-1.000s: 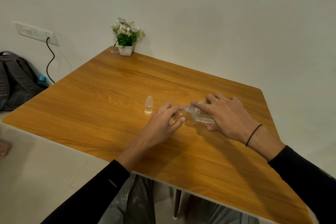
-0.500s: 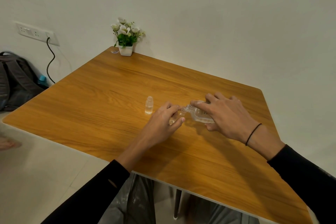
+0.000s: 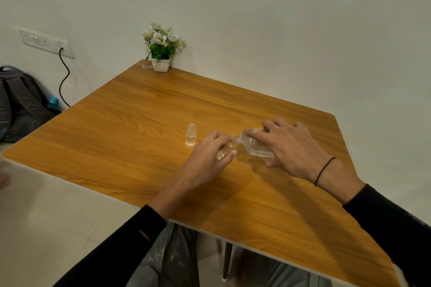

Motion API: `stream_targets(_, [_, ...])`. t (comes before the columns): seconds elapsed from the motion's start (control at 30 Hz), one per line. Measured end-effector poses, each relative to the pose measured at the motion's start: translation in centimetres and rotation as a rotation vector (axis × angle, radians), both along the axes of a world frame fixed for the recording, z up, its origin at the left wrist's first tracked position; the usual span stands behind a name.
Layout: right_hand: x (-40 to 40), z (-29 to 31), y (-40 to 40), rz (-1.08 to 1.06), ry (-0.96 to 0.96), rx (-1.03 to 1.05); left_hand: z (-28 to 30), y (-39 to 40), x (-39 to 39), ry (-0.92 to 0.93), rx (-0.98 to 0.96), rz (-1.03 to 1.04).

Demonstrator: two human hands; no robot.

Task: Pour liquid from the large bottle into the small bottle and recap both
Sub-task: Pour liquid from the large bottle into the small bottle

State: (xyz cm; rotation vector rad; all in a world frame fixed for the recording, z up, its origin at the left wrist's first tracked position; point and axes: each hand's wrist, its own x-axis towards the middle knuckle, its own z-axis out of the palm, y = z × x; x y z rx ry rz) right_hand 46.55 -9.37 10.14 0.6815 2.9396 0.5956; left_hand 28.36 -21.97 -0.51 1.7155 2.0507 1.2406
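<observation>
my right grip (image 3: 288,150) has the large bottle (image 3: 255,147) tipped, neck at the small bottle (image 3: 224,151) pinched in my left grip (image 3: 207,158), low over the surface (image 3: 140,137).

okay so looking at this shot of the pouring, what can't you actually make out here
Head view only:
- Small bottle: mostly hidden by the left hand; its fill level can't be judged.
- Liquid stream at the large bottle mouth: too small and clear to see.
- Large bottle's body: partly covered by the right hand.
- Small clear piece standing on the table: too small to identify.
</observation>
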Motion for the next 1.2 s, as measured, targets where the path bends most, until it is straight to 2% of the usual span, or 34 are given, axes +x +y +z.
stream_targets(1.2, [-0.08, 0.58, -0.06, 0.005, -0.009, 0.008, 0.33, 0.2, 0.01, -0.016, 0.004, -0.006])
